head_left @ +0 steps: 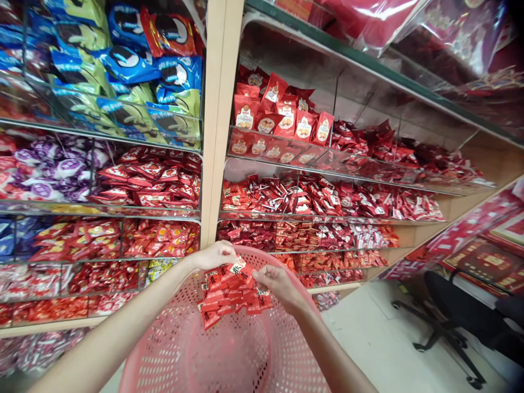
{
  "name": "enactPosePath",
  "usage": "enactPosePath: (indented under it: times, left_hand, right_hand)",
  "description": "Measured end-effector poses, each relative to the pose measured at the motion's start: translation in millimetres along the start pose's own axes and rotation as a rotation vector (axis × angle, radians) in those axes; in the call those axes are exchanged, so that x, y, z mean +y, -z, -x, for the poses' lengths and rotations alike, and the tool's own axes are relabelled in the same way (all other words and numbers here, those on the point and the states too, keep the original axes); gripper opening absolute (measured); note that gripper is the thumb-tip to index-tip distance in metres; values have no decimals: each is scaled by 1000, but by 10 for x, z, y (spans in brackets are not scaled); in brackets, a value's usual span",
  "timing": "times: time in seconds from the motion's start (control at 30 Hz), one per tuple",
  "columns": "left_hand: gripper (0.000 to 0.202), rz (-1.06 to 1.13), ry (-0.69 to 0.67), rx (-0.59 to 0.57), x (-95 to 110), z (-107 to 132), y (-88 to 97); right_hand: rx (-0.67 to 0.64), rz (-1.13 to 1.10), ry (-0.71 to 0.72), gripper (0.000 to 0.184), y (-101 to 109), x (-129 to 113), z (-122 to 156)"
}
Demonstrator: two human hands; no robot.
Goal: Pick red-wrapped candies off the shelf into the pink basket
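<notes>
Fingers (263, 275) of the right hand (282, 288) pinch a small, flat red packet with black lettering (240, 268); the left hand (215, 255) curls beside it, grip unclear. Just below, matching red packets (223, 297) heap inside the round, perforated pink plastic basket (164, 333), facing wooden candy shelves (221, 120).

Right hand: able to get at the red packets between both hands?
Most likely yes: the right hand is beside the red packets, fingers seemingly pinching one's edge, nothing visible between. The pink basket shows behind them, not blocking.
</notes>
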State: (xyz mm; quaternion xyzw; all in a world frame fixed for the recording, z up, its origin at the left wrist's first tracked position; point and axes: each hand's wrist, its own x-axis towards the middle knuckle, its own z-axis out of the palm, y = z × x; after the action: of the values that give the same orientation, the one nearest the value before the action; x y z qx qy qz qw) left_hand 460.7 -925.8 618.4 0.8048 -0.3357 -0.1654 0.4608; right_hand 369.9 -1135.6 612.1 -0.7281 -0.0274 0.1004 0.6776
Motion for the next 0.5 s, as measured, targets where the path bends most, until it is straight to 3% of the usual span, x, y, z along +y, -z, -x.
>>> enactPosePath:
  times: [0.5]
  left_hand:
    - [40,26,4,-31,14,11,30]
  right_hand:
    - [42,93,38,34,7,-118,61]
